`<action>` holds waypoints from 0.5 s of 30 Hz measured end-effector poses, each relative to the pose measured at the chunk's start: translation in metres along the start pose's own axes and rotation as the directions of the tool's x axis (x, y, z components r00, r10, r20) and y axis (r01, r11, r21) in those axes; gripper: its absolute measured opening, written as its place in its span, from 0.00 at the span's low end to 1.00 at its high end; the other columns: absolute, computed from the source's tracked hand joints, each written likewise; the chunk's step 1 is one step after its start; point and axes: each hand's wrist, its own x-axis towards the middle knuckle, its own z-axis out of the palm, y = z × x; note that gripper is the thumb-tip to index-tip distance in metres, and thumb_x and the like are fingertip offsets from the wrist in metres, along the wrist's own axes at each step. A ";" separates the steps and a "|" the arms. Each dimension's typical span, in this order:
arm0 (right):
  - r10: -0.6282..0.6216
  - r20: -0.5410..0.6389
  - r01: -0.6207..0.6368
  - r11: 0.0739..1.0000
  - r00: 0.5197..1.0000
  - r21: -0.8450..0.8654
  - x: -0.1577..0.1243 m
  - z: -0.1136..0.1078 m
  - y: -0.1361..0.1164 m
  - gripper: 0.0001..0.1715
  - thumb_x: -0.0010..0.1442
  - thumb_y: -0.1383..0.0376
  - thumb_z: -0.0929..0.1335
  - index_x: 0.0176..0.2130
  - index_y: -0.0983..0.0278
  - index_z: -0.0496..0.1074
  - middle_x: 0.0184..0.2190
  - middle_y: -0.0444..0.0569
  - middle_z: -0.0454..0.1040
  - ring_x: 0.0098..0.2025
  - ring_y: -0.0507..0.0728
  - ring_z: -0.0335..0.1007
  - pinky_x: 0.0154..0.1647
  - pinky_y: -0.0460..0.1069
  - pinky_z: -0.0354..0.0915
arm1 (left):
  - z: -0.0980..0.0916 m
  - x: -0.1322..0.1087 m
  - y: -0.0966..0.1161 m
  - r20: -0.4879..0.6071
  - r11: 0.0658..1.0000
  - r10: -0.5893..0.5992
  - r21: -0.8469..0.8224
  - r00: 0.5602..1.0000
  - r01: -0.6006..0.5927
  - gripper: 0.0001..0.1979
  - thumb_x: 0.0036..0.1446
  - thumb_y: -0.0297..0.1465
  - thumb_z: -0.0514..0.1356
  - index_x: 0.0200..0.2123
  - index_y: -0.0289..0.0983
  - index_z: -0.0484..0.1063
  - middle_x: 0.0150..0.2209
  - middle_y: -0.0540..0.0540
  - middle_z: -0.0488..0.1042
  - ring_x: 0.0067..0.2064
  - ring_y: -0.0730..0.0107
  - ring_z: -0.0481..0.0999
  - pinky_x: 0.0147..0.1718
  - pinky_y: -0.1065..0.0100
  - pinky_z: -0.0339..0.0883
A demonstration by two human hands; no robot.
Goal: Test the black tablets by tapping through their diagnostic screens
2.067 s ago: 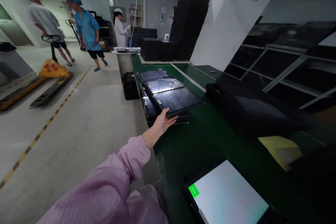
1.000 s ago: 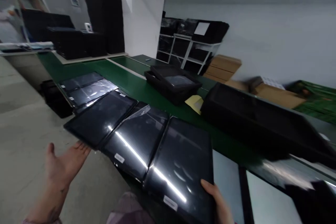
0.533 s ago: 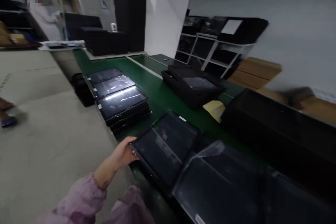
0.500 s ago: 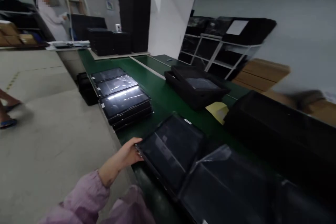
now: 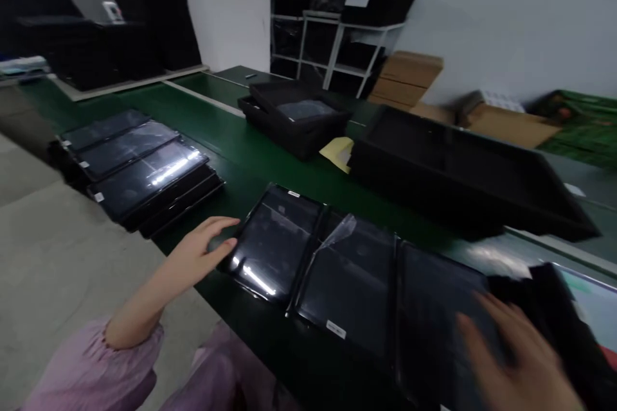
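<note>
- Left hand (image 5: 193, 253): curled on the left panel (image 5: 277, 247) half a second ago, now thumb and fingers stand parted beside its edge; that panel seems released.
- Right hand (image 5: 520, 347): blurred over the right panel (image 5: 438, 289); grip can't be told.
- Middle panel (image 5: 354, 282): glossy, rectangular, crinkled clear film (image 5: 340, 231) lifting.
- Smooth green counter (image 5: 263, 164) beneath all three.

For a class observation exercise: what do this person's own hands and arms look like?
The left hand is bare; its lilac sleeve ends in a gathered cuff. The right hand, blurred, is also ungloved; no right sleeve shows.
</note>
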 end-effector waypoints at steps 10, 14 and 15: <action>-0.279 0.232 0.325 0.925 0.932 -0.194 -0.015 0.069 -0.007 0.43 0.70 0.39 0.59 0.64 0.68 0.71 0.71 0.66 0.58 0.77 0.79 0.37 0.66 0.78 0.61 | 0.139 0.111 0.044 0.411 0.801 0.269 0.406 0.871 -0.440 0.40 0.60 0.38 0.61 0.71 0.25 0.58 0.75 0.23 0.48 0.77 0.38 0.43 0.72 0.41 0.32; -0.256 0.228 0.296 0.941 0.939 -0.165 -0.021 0.068 -0.008 0.41 0.72 0.42 0.59 0.68 0.67 0.66 0.73 0.64 0.55 0.78 0.77 0.34 0.67 0.77 0.61 | 0.143 0.133 0.048 0.464 0.703 0.257 0.512 0.848 -0.493 0.44 0.58 0.41 0.61 0.72 0.27 0.56 0.75 0.25 0.50 0.77 0.39 0.44 0.72 0.40 0.34; -0.249 0.225 0.290 0.942 0.942 -0.169 -0.021 0.068 -0.009 0.41 0.72 0.42 0.59 0.68 0.67 0.65 0.73 0.64 0.55 0.78 0.76 0.34 0.67 0.77 0.61 | 0.142 0.135 0.049 0.474 0.693 0.258 0.517 0.842 -0.503 0.43 0.58 0.41 0.60 0.72 0.27 0.56 0.74 0.25 0.51 0.76 0.39 0.45 0.72 0.40 0.35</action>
